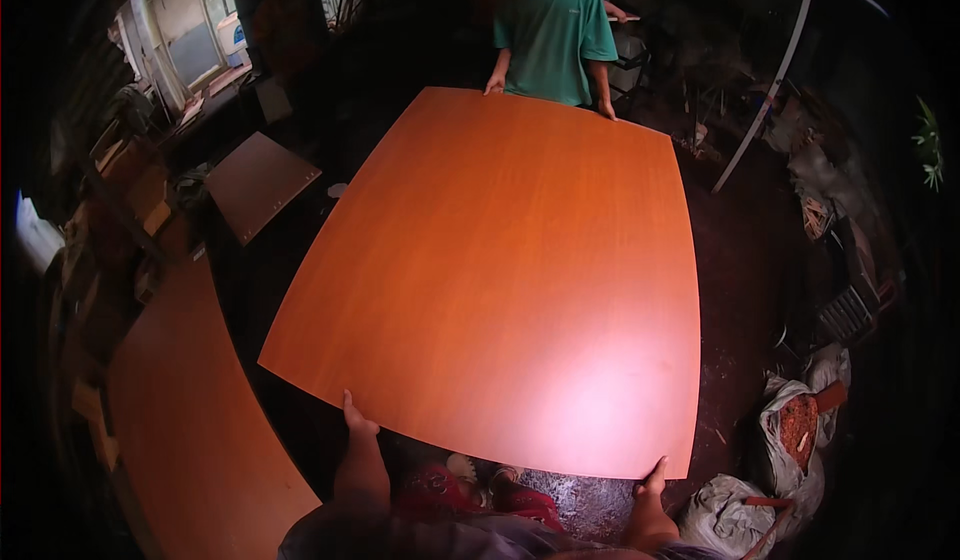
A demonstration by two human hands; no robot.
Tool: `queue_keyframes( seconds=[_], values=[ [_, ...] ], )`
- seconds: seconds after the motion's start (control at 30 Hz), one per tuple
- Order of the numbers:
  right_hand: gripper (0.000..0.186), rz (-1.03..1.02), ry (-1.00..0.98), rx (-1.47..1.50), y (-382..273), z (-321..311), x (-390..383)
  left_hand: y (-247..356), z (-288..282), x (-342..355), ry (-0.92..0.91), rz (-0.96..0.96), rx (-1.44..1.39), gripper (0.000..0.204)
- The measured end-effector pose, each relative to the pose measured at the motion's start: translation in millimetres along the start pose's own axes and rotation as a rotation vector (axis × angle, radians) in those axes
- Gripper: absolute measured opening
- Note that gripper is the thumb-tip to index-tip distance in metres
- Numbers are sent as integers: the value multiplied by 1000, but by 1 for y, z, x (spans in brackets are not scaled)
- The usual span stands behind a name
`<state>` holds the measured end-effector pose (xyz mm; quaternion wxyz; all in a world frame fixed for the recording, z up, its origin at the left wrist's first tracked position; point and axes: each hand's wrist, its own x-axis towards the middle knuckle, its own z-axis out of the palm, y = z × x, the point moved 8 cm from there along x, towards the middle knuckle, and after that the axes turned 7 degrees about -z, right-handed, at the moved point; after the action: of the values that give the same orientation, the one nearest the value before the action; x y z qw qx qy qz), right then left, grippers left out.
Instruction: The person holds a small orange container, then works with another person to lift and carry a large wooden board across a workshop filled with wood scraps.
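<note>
A large orange-brown wooden panel spans the middle of the head view, lifted off the floor, with a bright glare at its near right. My left hand grips its near edge toward the left, thumb on top and fingers hidden beneath. Close to the near right corner, my right hand holds the same edge in the same way. Across from me, a person in a green T-shirt has both hands on the far edge.
Another orange-brown panel leans at my left. A smaller brown board lies beyond it. Sacks stand at the near right, one with brown material inside. A pale pole slants at the far right. Clutter lines both sides.
</note>
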<state>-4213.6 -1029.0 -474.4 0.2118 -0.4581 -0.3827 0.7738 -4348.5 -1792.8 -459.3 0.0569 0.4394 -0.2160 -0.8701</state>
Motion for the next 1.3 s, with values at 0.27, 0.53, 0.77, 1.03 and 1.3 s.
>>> queue_keyframes(
  seconds=[0.27, 0.53, 0.77, 1.03, 1.3],
  values=[
    [71, 32, 56, -30, 102, 65, -31, 70, -45, 97, -233, 21, -65, 63],
    [78, 54, 61, 4, 193, 106, -66, 135, -61, 209, -182, 22, 11, 70],
    [82, 110, 76, 61, 256, 122, -71, 152, -28, 279, -313, 33, 126, 71],
    [81, 79, 157, 92, 281, 98, -59, 118, 1, 322, -73, -145, 118, 74],
    [86, 107, 268, 87, 305, 80, -71, 121, 16, 318, 83, -62, 266, 77]
  ],
)
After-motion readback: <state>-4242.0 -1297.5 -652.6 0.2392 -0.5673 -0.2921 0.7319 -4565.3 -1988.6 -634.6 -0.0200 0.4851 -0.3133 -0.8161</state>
